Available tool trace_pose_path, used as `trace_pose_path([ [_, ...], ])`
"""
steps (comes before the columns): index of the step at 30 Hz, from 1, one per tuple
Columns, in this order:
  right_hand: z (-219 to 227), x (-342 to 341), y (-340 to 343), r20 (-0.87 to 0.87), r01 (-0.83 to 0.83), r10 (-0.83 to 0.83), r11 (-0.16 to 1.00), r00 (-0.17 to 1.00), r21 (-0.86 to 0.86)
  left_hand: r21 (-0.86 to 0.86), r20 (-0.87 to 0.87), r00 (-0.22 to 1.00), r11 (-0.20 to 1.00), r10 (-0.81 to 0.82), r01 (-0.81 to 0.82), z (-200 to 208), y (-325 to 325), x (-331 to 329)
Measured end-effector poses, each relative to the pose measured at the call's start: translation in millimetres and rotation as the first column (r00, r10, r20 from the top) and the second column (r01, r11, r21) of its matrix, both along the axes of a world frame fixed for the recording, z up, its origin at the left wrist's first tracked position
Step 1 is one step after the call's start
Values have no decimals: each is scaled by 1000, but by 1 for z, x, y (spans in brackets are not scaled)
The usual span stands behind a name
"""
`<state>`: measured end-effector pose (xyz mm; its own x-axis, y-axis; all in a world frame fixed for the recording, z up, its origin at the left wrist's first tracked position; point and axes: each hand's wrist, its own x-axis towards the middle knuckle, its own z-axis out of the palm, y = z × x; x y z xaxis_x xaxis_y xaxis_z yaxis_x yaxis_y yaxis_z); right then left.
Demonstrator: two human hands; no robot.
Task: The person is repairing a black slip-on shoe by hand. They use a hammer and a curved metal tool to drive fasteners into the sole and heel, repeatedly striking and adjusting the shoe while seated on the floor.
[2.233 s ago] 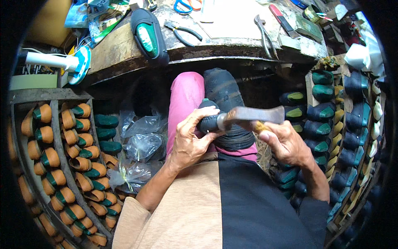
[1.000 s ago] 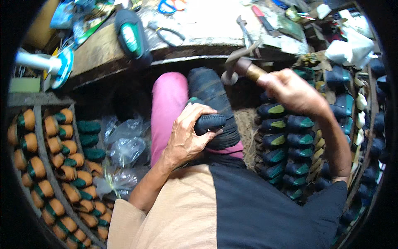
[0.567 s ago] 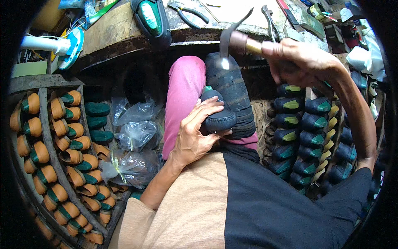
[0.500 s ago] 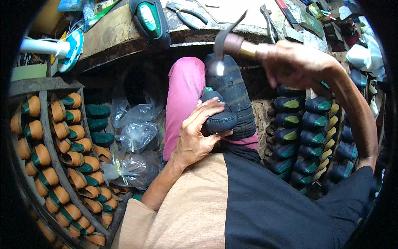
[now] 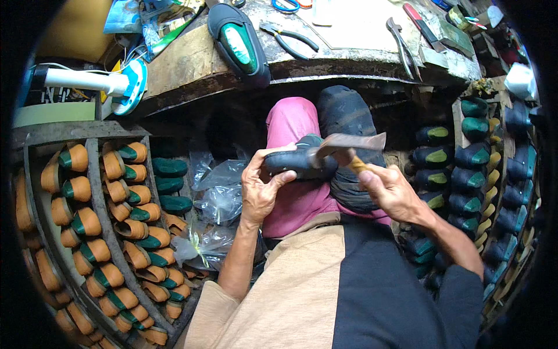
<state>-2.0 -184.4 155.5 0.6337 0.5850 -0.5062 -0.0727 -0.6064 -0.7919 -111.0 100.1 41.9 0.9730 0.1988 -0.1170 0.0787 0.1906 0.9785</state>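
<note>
Over my knees my left hand [image 5: 260,192] grips a black shoe [image 5: 292,165] by its left end, thumb on the near side and fingers over the top. A bit of green shows at the shoe's upper side. Closed round a short wooden handle, my right hand [image 5: 395,195] holds a hammer [image 5: 356,142] with a dark metal head and a long, flat, flared end. The hammer's round face is at the shoe's right end and partly covers it; whether they touch I cannot tell.
A workbench [image 5: 192,61] ahead carries another black and green shoe [image 5: 238,43], black-handled pliers [image 5: 289,39] and pincers [image 5: 402,49]. Racks of orange and green shoes [image 5: 93,250] stand left, dark shoes [image 5: 469,177] right. Clear plastic bags [image 5: 218,203] lie beside my left leg.
My right hand has brought the hammer down and inward from its raised place to the shoe. My left hand has turned the shoe sideways and lifted it off the dark-covered leg. The view has shifted.
</note>
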Motion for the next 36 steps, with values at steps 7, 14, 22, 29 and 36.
trace_pose_path([
  [7,-10,-35,-2,117,95,-152,915,981,391,17,-4,1000,1000,-5,5,-6,3,-8],
  [14,-34,-41,-19,-395,487,-403,862,825,137,-29,74,995,997,-68,71,-14,9,-14],
  [22,-153,-18,-80,-46,593,-592,799,805,99,124,40,997,990,-71,66,17,-33,47],
  [29,-259,136,-117,547,488,-247,798,800,-353,555,196,830,757,-522,345,34,-69,90],
  [36,-327,206,-123,477,268,18,809,879,-524,292,176,984,956,-21,-31,34,-37,63],
])
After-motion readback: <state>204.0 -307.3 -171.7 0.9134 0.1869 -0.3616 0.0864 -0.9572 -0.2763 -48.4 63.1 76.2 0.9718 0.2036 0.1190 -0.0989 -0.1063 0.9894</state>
